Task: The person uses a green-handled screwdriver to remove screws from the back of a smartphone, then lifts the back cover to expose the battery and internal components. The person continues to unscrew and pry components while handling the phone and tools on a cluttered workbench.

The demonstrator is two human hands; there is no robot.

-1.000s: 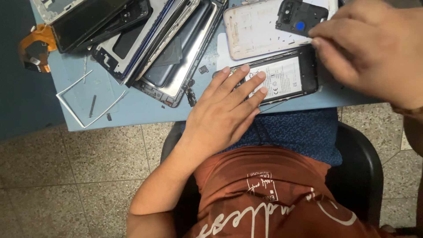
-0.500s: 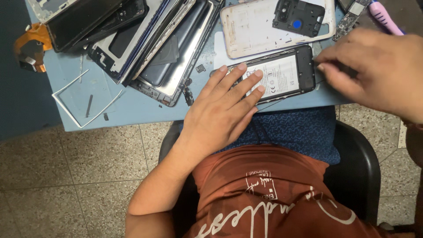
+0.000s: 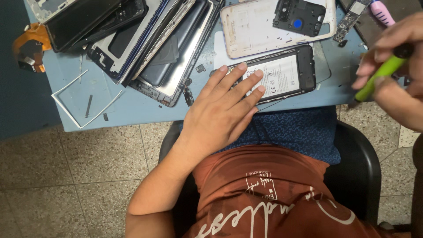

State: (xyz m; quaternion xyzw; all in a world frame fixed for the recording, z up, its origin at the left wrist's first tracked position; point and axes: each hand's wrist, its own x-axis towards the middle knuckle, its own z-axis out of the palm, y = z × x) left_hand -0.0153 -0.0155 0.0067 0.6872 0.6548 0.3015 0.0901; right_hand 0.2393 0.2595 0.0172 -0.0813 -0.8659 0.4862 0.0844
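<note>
Lifted away from the open phone [image 3: 282, 77] at the table's near edge, the right hand [image 3: 396, 75] now pinches a green screwdriver [image 3: 379, 72]. Left hand [image 3: 224, 110] lies flat, fingers spread; press steadily so the phone stays put.

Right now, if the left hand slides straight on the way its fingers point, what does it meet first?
The left hand already lies on the opened phone, fingers pointing up and right. Going on, it would cross the battery and probably meet the white back cover first, though depth is hard to judge.
</note>
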